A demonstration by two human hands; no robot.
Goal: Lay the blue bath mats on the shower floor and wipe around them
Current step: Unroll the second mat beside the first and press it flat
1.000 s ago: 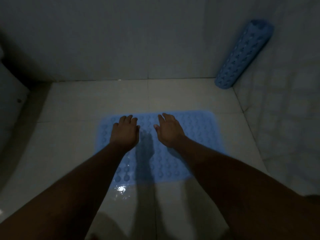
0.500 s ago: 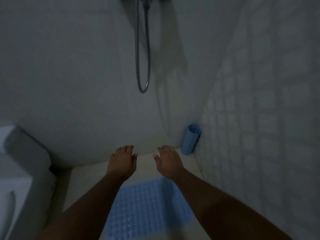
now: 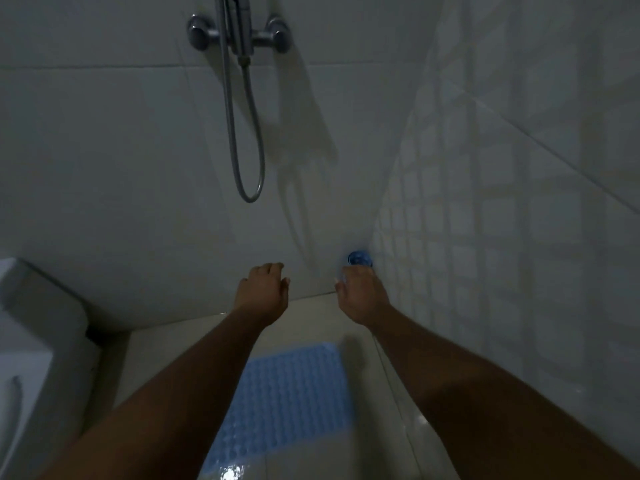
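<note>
One blue bath mat (image 3: 287,393) with a bumpy surface lies flat on the wet shower floor (image 3: 311,327) between my forearms. A second blue mat, rolled up (image 3: 360,258), stands in the far right corner; only its top end shows. My right hand (image 3: 360,296) is stretched out in front of that roll with loosely curved fingers and covers most of it; I cannot tell whether it touches. My left hand (image 3: 263,292) hovers beside it, over the floor's far edge, fingers relaxed and holding nothing.
A chrome mixer tap (image 3: 239,32) and a looping shower hose (image 3: 242,133) hang on the back wall above my hands. A white fixture (image 3: 34,341) stands at the left. The right wall (image 3: 502,237) is close to my right arm.
Both hands have lifted off the flat mat and moved forward and up. My view has tilted upward, and my right hand now reaches the rolled mat in the corner.
</note>
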